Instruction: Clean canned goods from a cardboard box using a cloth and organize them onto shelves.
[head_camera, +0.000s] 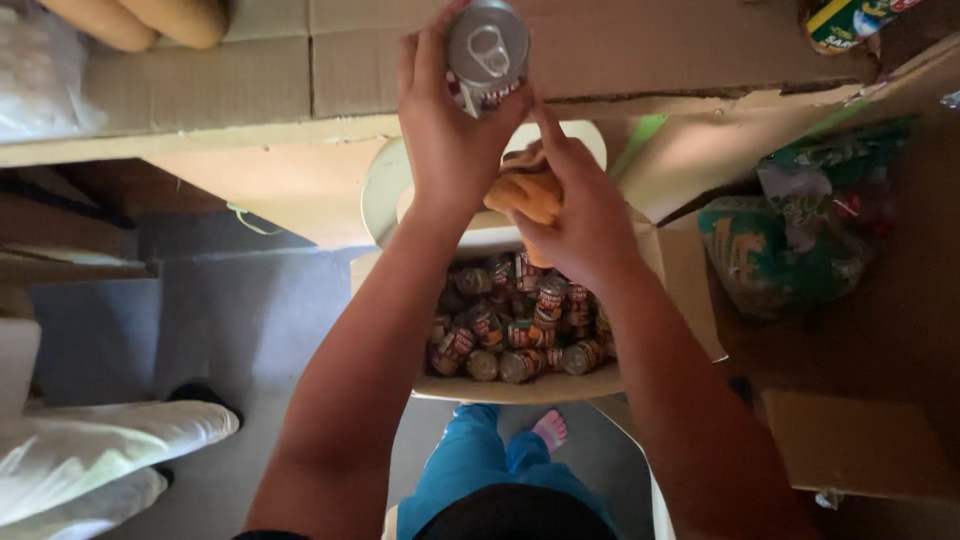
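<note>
Fingers (425, 60) of left hand (450, 130) clamped round a small tin can (488, 45), silver pull-tab lid facing the camera, can held up high in front of a cardboard flap (200, 85). Right hand (585, 225) just beside and below, fingers closed on an orange cloth (525, 192); index finger extended up twd the can, tip close to its base, contact not confirmable.

Head view, looking down:
- Open cardboard box (520, 388) directly under both forearms, approx. full of small tin cans (510, 325) w/ red-and-green labels, lying at mixed angles.
- Box appears to rest on a pale plastic chair (385, 190); chair back visible behind the hands.
- Green printed bags (790, 240) to the right, on brown cardboard.
- Further packet, green/yellow (850, 20), top right corner.
- Flat cardboard piece (855, 445) lower right.
- Person's blue trousers (470, 465) and one bare foot (550, 428) on grey floor (220, 330) below the box.
- Second person at left edge: white-clad legs (100, 445), dark shoe (200, 395).
- Clear plastic bag (40, 75) top left, contents not identifiable.
</note>
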